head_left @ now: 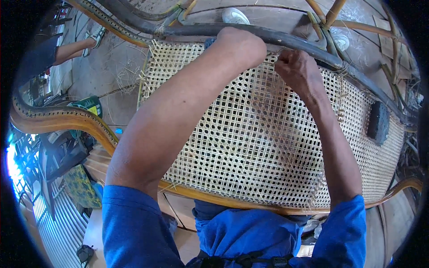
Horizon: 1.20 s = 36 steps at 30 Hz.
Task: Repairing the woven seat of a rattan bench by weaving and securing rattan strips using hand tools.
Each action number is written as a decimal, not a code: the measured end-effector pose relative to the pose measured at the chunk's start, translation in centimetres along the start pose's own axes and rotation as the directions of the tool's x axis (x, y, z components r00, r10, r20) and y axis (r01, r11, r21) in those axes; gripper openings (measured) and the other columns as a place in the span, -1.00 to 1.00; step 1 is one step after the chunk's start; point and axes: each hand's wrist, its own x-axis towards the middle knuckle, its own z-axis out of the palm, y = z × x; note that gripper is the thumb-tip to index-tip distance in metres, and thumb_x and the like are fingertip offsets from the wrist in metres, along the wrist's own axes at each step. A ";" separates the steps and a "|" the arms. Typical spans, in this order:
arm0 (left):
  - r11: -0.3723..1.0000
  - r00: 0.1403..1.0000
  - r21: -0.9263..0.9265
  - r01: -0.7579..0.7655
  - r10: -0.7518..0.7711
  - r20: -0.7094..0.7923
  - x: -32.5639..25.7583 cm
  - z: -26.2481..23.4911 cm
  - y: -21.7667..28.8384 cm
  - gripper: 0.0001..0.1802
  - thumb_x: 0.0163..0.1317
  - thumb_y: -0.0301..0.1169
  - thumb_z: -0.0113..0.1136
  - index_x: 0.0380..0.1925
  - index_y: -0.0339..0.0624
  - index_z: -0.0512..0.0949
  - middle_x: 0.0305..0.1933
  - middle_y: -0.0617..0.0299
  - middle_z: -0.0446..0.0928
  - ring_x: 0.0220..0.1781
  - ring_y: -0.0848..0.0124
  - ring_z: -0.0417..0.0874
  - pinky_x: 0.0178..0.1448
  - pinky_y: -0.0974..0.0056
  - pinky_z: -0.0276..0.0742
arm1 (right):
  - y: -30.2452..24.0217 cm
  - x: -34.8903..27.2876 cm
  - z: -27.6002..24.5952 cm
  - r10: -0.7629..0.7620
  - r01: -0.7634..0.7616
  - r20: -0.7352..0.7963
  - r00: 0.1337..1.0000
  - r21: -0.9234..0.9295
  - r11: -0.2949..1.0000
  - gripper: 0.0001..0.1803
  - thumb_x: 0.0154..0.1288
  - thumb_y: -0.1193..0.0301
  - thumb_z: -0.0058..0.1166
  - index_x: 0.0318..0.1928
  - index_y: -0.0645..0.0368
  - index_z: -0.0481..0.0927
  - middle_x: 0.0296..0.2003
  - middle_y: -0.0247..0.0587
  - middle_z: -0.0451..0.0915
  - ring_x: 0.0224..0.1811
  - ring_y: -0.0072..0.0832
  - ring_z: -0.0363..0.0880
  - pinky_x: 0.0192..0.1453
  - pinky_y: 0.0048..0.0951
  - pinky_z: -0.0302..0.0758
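Note:
A sheet of woven cane webbing with open square holes lies in front of me, stretched over a wooden frame. At its far edge, my left hand bends away over the dark rail, and its fingers are hidden behind the wrist. Close to its right, my right hand is closed with fingers pinched together at the webbing's edge; what they hold, if anything, is too small to name. A dark curved rail runs just beyond both hands. Short loose cane ends stick out along the webbing's borders.
A dark rectangular block rests on the webbing at right. A bluish block is partly covered by my left forearm. Curved wooden rails with rows of holes reach in from the left, near a green container. Another person's leg shows far left.

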 end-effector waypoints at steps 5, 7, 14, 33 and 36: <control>0.997 0.985 -0.046 -0.069 0.061 -0.159 -0.2 2.7 -1.3 -0.76 0.03 -0.48 -0.04 -0.35 -0.24 0.59 -0.29 -0.02 0.59 -0.21 0.09 0.62 -0.14 0.05 0.52 | 1.4 0.6 1.4 -0.049 0.049 -0.015 0.999 -0.006 0.999 -0.75 0.07 0.28 0.00 -0.42 0.24 0.56 -0.50 0.10 0.54 -0.38 -0.04 0.56 -0.27 -0.15 0.47; 0.987 0.937 0.008 -0.161 0.156 -0.311 -0.5 4.7 -1.8 -0.77 0.04 -0.47 -0.07 -0.39 -0.26 0.59 -0.33 -0.06 0.58 -0.23 0.07 0.62 -0.14 0.03 0.51 | 1.9 0.6 1.8 -0.071 0.070 -0.052 0.996 -0.016 0.997 -0.73 0.08 0.26 0.01 -0.42 0.23 0.56 -0.50 0.09 0.55 -0.38 -0.04 0.56 -0.27 -0.16 0.47; 0.991 0.976 -0.096 -0.089 0.068 -0.208 -1.4 2.1 -0.1 -0.78 0.02 -0.49 -0.06 -0.48 -0.29 0.59 -0.38 -0.07 0.58 -0.26 0.08 0.63 -0.14 0.05 0.51 | 1.7 0.3 0.8 0.091 -0.092 0.021 0.996 0.069 0.993 -0.77 0.00 0.30 0.04 -0.46 0.24 0.58 -0.50 0.08 0.55 -0.38 -0.07 0.57 -0.27 -0.21 0.48; 0.985 0.960 -0.170 -0.022 -0.027 -0.278 0.5 3.5 -1.3 -0.70 0.08 -0.28 -0.01 -0.41 -0.29 0.59 -0.35 -0.14 0.56 -0.24 0.00 0.60 -0.14 0.03 0.50 | 1.0 1.7 2.6 -0.142 0.141 0.007 0.990 -0.193 0.971 -0.78 0.10 0.34 -0.06 -0.33 0.18 0.59 -0.32 0.06 0.56 -0.20 -0.07 0.54 -0.11 -0.16 0.46; 0.999 0.966 -0.034 -0.018 0.008 -0.257 -2.3 3.5 -3.7 -0.67 0.10 -0.21 0.02 -0.41 -0.27 0.59 -0.35 -0.08 0.57 -0.24 0.02 0.60 -0.15 0.03 0.50 | -0.2 0.0 2.1 -0.358 0.323 -0.127 0.925 -0.232 0.917 -0.82 0.13 0.43 -0.05 -0.25 0.15 0.55 -0.36 0.02 0.56 -0.23 -0.05 0.53 -0.13 -0.10 0.44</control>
